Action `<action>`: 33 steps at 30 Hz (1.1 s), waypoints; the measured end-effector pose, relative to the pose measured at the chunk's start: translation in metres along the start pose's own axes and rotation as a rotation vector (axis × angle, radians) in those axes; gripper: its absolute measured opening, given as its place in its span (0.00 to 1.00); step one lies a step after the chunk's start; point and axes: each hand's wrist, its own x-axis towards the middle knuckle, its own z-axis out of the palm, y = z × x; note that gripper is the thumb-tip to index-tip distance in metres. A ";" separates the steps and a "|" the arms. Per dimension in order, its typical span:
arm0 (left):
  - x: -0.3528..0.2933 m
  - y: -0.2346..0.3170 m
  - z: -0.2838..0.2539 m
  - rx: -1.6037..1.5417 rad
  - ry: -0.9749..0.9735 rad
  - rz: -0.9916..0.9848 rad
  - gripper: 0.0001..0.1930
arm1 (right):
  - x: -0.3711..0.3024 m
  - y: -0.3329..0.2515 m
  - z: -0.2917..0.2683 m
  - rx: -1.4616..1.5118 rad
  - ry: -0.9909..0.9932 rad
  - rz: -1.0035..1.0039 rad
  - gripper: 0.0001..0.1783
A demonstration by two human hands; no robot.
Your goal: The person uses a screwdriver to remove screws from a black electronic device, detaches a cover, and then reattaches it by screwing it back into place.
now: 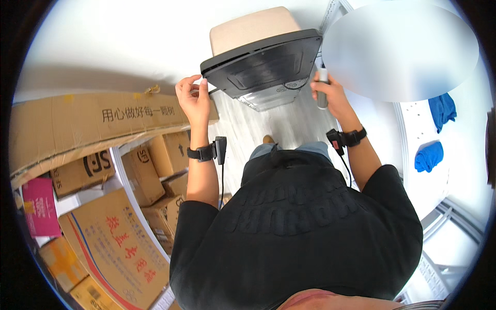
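A black, slab-like panel (pixel 266 64) with a beige padded-looking block (pixel 253 28) behind it stands tilted in front of me. A shiny silvery part (pixel 268 98) with a dark cable shows below it. At the panel's left corner is my left hand (pixel 195 103), its fingers loosely bent and apart, the thumb and forefinger right by the edge. Whether they bear on it I cannot tell. Off the panel's right side, my right hand (pixel 333 95) is closed around a screwdriver-like tool (pixel 322 89) with a grey handle, its thin dark end pointing up.
On my left, a long cardboard box (pixel 93 116) lies above a shelf with several brown cartons (pixel 119 248) and a magenta box (pixel 41 206). On my right is a white surface (pixel 423 175) with blue cloths (pixel 430 156). Grey wood-look floor (pixel 230 139) lies below.
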 end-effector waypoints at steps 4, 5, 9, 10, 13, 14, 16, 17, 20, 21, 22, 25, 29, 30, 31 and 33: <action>0.011 -0.009 0.001 0.010 -0.128 0.076 0.08 | 0.021 -0.016 0.051 -0.296 -0.027 -0.064 0.18; 0.012 -0.011 0.003 -0.005 -0.138 0.070 0.08 | 0.026 -0.019 0.062 -0.380 -0.033 -0.083 0.20; 0.016 -0.018 0.008 -0.055 -0.139 0.072 0.07 | 0.047 -0.019 0.095 -0.518 -0.095 -0.179 0.22; 0.017 -0.019 0.009 -0.080 -0.138 0.039 0.07 | 0.053 -0.017 0.101 -0.624 -0.063 -0.274 0.23; 0.019 -0.021 0.010 -0.078 -0.139 0.022 0.07 | 0.063 -0.013 0.108 -0.712 -0.041 -0.368 0.23; 0.020 -0.022 0.011 -0.036 -0.131 0.028 0.06 | 0.066 -0.012 0.109 -0.752 -0.048 -0.359 0.19; 0.020 -0.022 0.012 -0.016 -0.129 0.034 0.05 | 0.068 -0.013 0.108 -0.804 -0.056 -0.382 0.18; 0.019 -0.022 0.012 0.004 -0.126 0.013 0.05 | 0.068 -0.014 0.108 -0.836 -0.055 -0.423 0.18; 0.019 -0.023 0.012 -0.009 -0.124 0.024 0.05 | 0.066 -0.019 0.103 -0.918 -0.070 -0.401 0.18; 0.019 -0.023 0.011 0.020 -0.129 0.020 0.05 | 0.065 -0.021 0.100 -0.943 -0.064 -0.406 0.18; 0.019 -0.023 0.011 0.026 -0.131 0.072 0.04 | 0.064 -0.022 0.097 -0.941 -0.053 -0.405 0.18; 0.019 -0.024 0.008 -0.059 -0.148 0.040 0.04 | 0.060 -0.025 0.083 -0.937 -0.002 -0.398 0.18; 0.018 -0.026 0.008 -0.041 -0.154 0.064 0.05 | 0.059 -0.029 0.056 -0.964 0.110 -0.359 0.18; 0.017 -0.026 0.008 -0.043 -0.147 0.097 0.05 | 0.059 -0.031 0.049 -0.976 0.142 -0.348 0.18; 0.016 -0.027 0.009 -0.064 -0.141 0.095 0.05 | 0.060 -0.033 0.042 -1.008 0.179 -0.333 0.18; 0.016 -0.027 0.009 -0.084 -0.142 0.089 0.05 | 0.062 -0.038 0.028 -1.004 0.221 -0.346 0.17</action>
